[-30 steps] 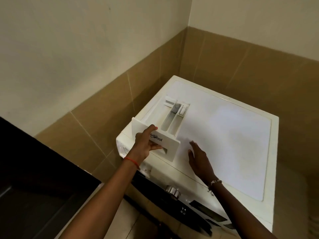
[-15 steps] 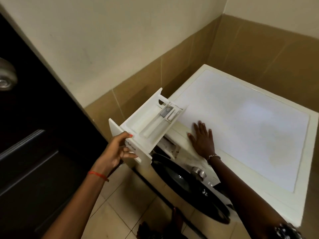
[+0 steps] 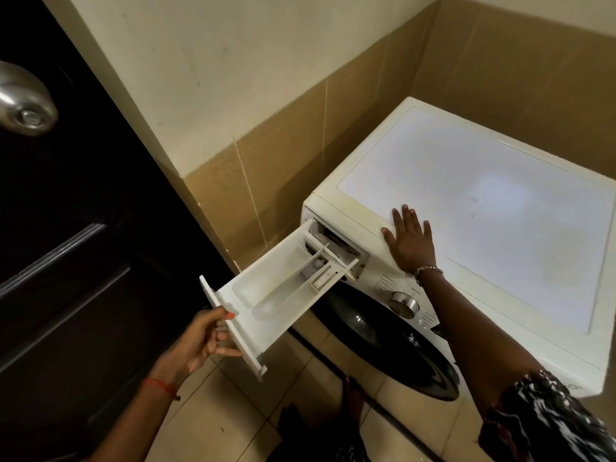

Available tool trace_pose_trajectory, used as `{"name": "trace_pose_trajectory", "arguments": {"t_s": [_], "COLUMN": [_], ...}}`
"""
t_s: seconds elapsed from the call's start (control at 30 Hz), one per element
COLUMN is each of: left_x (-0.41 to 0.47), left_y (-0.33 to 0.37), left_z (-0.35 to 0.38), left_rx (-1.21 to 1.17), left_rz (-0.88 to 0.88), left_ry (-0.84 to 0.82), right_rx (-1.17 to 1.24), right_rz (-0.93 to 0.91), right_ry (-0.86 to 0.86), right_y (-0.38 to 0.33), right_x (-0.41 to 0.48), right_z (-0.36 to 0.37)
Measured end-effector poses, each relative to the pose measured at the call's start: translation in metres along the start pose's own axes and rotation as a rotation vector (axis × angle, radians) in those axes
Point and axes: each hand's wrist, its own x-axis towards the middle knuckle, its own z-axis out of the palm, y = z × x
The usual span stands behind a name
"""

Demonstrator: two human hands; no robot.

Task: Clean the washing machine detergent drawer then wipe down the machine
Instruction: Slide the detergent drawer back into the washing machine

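The white detergent drawer [image 3: 276, 295] sticks far out of the washing machine [image 3: 483, 201], its rear end still at the slot in the machine's top-left front. My left hand [image 3: 203, 338] grips the drawer's front panel, thumb on top and fingers curled underneath. My right hand [image 3: 410, 241] lies flat with spread fingers on the front-left edge of the machine's top. Inside the drawer I see long compartments and a small insert near the back.
A dark door [image 3: 66, 261] with a metal knob [image 3: 23, 101] stands close on the left. Tiled walls enclose the corner behind the machine. The dark round machine door [image 3: 393, 345] and a silver dial [image 3: 405, 303] face the tiled floor [image 3: 213, 421].
The drawer has slid further out of the machine toward me, pulled by my left hand. My right hand stays flat on the machine top. The view has dropped lower.
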Motion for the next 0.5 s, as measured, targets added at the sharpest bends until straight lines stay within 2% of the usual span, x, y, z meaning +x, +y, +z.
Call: {"name": "trace_pose_trajectory", "arguments": {"t_s": [0.23,0.5], "left_x": [0.021,0.043], "left_y": [-0.012,-0.016], "left_z": [0.01,0.014], "left_rx": [0.001,-0.044], "left_rz": [-0.041,-0.074], "left_ry": [-0.03,0.034], "right_rx": [-0.019,-0.007], "right_rz": [0.016,0.016], "right_ry": [0.011,0.036], "right_y": [-0.002,0.0], "right_x": [-0.001,-0.001], "right_z": [0.001,0.003]}}
